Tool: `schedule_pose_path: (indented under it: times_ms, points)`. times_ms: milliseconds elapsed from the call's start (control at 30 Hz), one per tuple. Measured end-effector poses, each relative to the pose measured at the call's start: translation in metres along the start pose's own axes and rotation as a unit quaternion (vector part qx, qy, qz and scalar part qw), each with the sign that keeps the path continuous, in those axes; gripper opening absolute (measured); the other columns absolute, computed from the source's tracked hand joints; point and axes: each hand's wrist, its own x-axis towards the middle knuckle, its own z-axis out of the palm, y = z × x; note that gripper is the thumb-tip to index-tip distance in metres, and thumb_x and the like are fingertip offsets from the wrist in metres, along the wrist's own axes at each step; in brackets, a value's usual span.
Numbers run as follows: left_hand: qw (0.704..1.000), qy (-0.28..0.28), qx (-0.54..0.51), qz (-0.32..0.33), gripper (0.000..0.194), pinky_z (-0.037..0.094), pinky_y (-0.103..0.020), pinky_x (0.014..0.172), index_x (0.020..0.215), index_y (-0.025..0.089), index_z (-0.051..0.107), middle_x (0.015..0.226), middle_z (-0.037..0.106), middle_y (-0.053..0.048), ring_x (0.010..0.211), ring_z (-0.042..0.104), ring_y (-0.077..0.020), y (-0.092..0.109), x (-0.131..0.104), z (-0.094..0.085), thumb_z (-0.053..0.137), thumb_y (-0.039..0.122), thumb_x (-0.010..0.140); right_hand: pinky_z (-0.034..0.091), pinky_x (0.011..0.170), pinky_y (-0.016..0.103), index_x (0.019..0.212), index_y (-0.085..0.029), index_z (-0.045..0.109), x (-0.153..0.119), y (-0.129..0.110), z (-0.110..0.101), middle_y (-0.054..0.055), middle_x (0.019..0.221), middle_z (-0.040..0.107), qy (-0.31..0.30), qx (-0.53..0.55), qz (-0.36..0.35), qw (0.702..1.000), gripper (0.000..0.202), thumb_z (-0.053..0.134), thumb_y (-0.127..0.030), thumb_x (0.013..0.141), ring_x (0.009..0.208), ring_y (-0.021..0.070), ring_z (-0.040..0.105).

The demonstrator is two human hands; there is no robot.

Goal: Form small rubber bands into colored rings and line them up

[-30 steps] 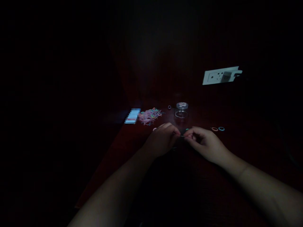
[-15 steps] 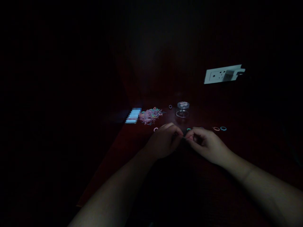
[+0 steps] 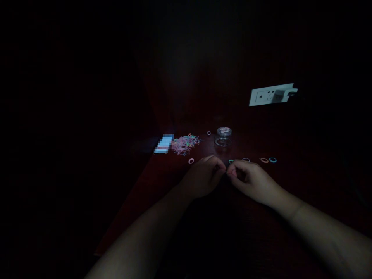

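Observation:
In the dim light, my left hand is closed in a pinch above the dark red table. My right hand pinches from the other side, its fingertips almost touching those of the left. Between them is a thin band, mostly covered by the fingers and too dark to see well. Just beyond the hands lie small elastic rings: a pink ring, a green ring partly behind my right hand, a pale purple ring, an orange ring and a blue ring.
A tangled pile of coloured bands lies at the back left, beside a lit phone. A clear lidded jar stands behind the hands, near a small dark ring. A wall socket holds a plug at right.
My fingertips have come slightly closer together, so less of the thin band shows between them. The whole view has shifted a little; the things on the table look unmoved.

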Motion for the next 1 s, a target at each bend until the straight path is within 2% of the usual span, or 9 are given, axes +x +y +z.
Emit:
schedule_pose_path:
  times_ms: [333, 600, 1000]
  points:
    - [0.999, -0.008, -0.031, 0.028, 0.010, 0.047, -0.031, 0.079, 0.095, 0.019, 0.059, 0.094, 0.066, -0.003, 0.087, 0.060, -0.0157, -0.0021, 0.0002, 0.0031, 0.050, 0.023, 0.094, 0.037, 0.057, 0.025, 0.067, -0.021, 0.045, 0.0002, -0.0032, 0.0004, -0.003, 0.064, 0.049, 0.003, 0.009, -0.012, 1.000, 0.018, 0.054, -0.016, 0.081, 0.060, 0.0124, 0.047]
    - [0.999, 0.001, -0.026, 0.023, 0.011, 0.049, -0.029, 0.079, 0.096, 0.020, 0.061, 0.091, 0.067, 0.000, 0.086, 0.062, -0.0138, -0.0046, -0.0002, 0.0034, 0.062, 0.027, 0.087, 0.038, 0.057, 0.025, 0.065, -0.021, 0.050, -0.0005, -0.0019, 0.0012, -0.003, 0.063, 0.050, 0.008, 0.022, -0.018, 1.000, 0.018, 0.056, -0.015, 0.081, 0.060, 0.0122, 0.047]
    - [0.999, 0.003, -0.029, 0.026, 0.009, 0.048, -0.029, 0.079, 0.094, 0.020, 0.062, 0.087, 0.068, 0.001, 0.082, 0.063, -0.0133, -0.0058, -0.0005, 0.0031, 0.062, 0.024, 0.086, 0.039, 0.057, 0.026, 0.068, -0.020, 0.056, -0.0012, -0.0004, 0.0002, -0.002, 0.064, 0.051, 0.008, 0.049, 0.003, 0.999, 0.018, 0.056, -0.021, 0.086, 0.061, 0.0132, 0.048]
